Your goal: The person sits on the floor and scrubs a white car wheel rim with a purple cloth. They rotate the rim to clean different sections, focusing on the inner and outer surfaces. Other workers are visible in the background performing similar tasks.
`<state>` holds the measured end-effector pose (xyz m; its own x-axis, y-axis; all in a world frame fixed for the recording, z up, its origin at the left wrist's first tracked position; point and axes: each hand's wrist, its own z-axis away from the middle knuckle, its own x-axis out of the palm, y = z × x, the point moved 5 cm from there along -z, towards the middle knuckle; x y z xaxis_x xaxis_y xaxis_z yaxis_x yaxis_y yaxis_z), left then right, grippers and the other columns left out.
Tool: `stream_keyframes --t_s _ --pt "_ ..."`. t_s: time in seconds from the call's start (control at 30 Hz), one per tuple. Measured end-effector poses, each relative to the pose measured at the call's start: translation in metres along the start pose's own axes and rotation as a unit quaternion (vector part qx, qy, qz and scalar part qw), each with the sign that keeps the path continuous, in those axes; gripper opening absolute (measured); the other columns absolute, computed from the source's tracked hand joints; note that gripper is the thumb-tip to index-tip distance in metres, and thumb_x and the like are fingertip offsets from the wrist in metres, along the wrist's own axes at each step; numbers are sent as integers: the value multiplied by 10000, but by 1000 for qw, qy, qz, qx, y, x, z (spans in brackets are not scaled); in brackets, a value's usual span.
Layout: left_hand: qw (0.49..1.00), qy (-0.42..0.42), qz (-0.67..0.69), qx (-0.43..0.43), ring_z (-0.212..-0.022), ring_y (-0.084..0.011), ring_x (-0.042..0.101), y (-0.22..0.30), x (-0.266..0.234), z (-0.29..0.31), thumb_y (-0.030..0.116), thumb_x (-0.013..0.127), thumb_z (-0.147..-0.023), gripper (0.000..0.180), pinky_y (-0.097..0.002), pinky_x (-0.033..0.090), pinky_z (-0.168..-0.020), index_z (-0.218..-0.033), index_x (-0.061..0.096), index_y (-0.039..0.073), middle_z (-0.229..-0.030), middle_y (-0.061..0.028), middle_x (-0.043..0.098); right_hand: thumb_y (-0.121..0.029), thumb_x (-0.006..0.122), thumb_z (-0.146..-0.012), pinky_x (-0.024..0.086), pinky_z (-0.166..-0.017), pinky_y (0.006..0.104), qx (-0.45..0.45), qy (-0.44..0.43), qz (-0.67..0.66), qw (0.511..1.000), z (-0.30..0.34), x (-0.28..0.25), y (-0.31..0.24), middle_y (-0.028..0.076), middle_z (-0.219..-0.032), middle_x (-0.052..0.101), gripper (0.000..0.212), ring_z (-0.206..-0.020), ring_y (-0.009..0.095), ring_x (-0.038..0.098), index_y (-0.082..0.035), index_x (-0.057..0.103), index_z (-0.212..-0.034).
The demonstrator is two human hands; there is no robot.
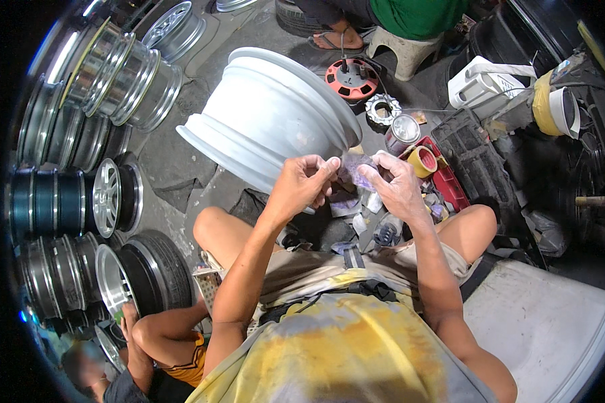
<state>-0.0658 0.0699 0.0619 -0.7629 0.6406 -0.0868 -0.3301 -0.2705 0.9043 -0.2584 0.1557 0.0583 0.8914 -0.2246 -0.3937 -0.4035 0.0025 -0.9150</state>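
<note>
Between my two hands is a small, worn purple-grey piece (357,168) that looks like a sheet of sandpaper. My left hand (300,184) pinches its left edge between thumb and finger. The fingers of my right hand (399,188) are closed on its right side, and pale dust covers both hands. Just beyond them a large whitish-grey wheel rim (269,117) lies on its side on the floor. More purple scraps (343,200) lie below my hands, between my legs.
To the right are a paint can (403,130), a masking tape roll (422,162) and a red tray (452,187). An orange cable reel (351,79) stands farther off, near a person on a stool (405,54). Stacked rims (50,201) line the left, where another person handles a wheel (116,279).
</note>
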Motion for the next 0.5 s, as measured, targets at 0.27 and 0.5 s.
stream_keyframes --t_s 0.27,0.5 --pt "995 -2 35 96 -870 -109 683 -1 2 -6 279 637 -1086 368 -275 568 -803 -1203 727 -59 -985 -82 747 -268 659 -1027 463 -706 340 91 34 -67 993 11 -19 26 61 -745 606 319 -749 101 504 41 649 -952" --pt "991 -31 69 110 -972 -129 702 -7 10 -8 234 691 -1053 369 -284 573 -871 -1279 703 -57 -1087 -110 760 -282 656 -1023 494 -775 352 63 -4 -31 998 15 -23 23 119 -817 659 337 -774 154 563 53 673 -1009"
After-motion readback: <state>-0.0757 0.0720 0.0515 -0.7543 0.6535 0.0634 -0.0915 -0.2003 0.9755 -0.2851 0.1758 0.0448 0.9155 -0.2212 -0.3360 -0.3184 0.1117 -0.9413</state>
